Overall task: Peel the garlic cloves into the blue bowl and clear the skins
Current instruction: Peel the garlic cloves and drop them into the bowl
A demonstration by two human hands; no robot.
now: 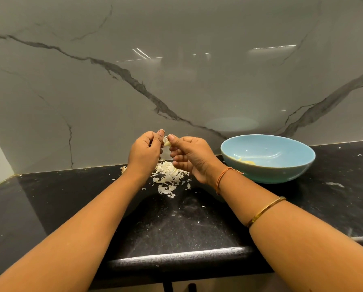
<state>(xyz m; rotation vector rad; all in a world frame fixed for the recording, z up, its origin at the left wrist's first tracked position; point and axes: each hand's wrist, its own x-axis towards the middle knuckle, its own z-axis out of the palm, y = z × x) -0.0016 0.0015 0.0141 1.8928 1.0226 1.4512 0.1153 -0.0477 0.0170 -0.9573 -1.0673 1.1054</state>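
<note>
A pale garlic clove [166,143] is held up above the black counter, between both hands. My left hand [144,152] pinches it from the left with thumb and fingers. My right hand [190,158] pinches it from the right, thumb on top. A thin strand of skin hangs below the clove. Under the hands lies a heap of white garlic skins [169,178]. The blue bowl [268,158] stands to the right with a few peeled yellowish cloves [248,162] at its bottom.
The black speckled counter [176,224] carries small skin flakes and crumbs, with one loose piece [123,169] left of my left wrist. A grey marble backsplash [176,81] rises right behind the hands. The counter's rounded front edge [176,260] runs close to me.
</note>
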